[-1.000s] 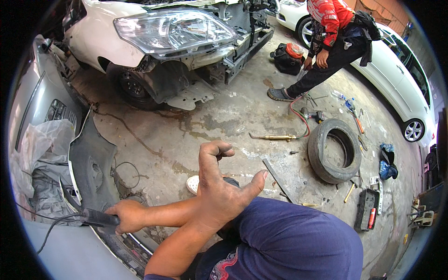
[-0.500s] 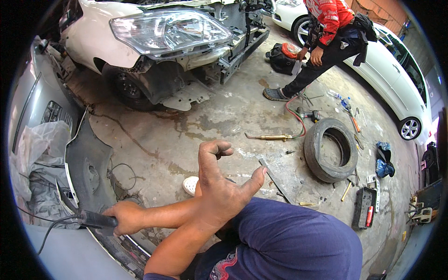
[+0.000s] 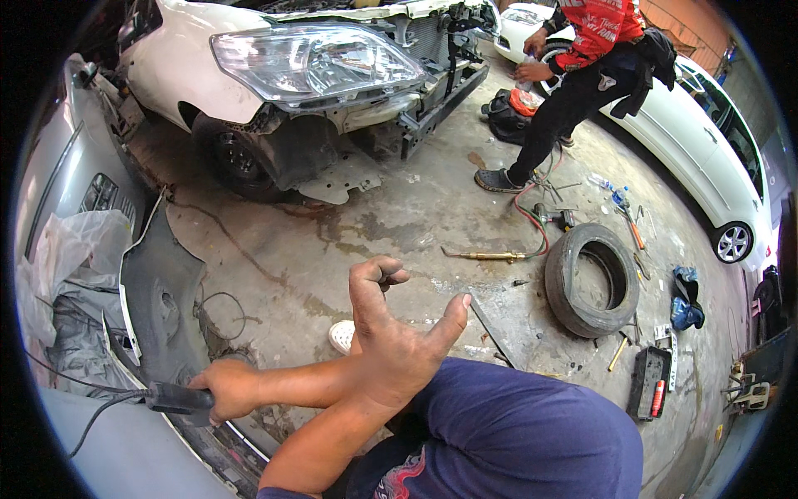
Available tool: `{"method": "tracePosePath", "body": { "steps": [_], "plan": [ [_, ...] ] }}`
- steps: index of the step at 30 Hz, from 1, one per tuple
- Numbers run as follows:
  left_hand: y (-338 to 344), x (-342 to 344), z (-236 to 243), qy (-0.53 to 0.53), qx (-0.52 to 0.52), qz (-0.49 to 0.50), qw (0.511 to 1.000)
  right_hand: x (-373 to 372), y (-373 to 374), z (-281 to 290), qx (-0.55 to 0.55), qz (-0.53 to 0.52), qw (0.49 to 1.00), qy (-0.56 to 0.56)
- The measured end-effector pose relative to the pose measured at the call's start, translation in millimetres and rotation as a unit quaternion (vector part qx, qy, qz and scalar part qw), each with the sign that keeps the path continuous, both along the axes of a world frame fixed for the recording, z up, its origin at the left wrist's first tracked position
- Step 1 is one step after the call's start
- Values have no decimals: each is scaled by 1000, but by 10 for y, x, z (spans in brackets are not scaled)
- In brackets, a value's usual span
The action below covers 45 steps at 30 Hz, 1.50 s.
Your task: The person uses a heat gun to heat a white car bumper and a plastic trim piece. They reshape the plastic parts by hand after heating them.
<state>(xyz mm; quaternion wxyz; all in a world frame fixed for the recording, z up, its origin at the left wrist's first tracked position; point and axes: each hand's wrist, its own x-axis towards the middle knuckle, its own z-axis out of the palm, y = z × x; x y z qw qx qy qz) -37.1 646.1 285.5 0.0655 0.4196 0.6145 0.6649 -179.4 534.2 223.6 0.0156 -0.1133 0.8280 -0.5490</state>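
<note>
Black corded tool [image 3: 179, 399], eight o'clock, in grip

Right hand [image 3: 229, 389]: fingers clamped on the tool's inner end, forearm passing beneath the left wrist. Left hand [image 3: 391, 341], six o'clock, near centre: thumb and curled index finger apart. Dark bumper panel [image 3: 170, 270], nine o'clock: just beside the tool, crowding that side. Metal strip [image 3: 492, 331], four o'clock: flat on floor. Brass torch [image 3: 486, 254], three o'clock: hoses attached. Worn tyre [image 3: 565, 287], three o'clock, farther: obstructing floor between torch and black tray [image 3: 638, 406]. Co-worker [image 3: 565, 108], one-to-two: standing. White car [image 3: 166, 75], eleven o'clock: headlight [image 3: 320, 66] fitted, front framework exposed.
</note>
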Motion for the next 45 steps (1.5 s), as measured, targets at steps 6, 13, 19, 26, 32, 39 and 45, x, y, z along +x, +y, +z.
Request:
{"method": "tracePosePath", "body": {
  "steps": [6,13,19,26,32,39,45],
  "plan": [
    [-35,-26,-18,-1,6,1,1000,-10,21,-61,2,2,1000,9],
    [-74,-72,6,15,17,-23,999,-51,27,-46,18,-2,1000,3],
    [-102,-74,9,24,15,-22,999,-3,57,-14,6,1,1000,-10],
    [-151,-39,-18,23,4,-27,999,7,29,-19,11,3,1000,-8],
    [-216,-23,-30,33,-7,-27,999,-16,-62,-80,18,-8,1000,10],
    [-247,11,-97,32,-2,-30,999,-17,-87,-159,6,-24,999,40],
    [-311,21,-130,26,-15,-19,999,40,-72,38,0,4,1000,8]
  ]
}}
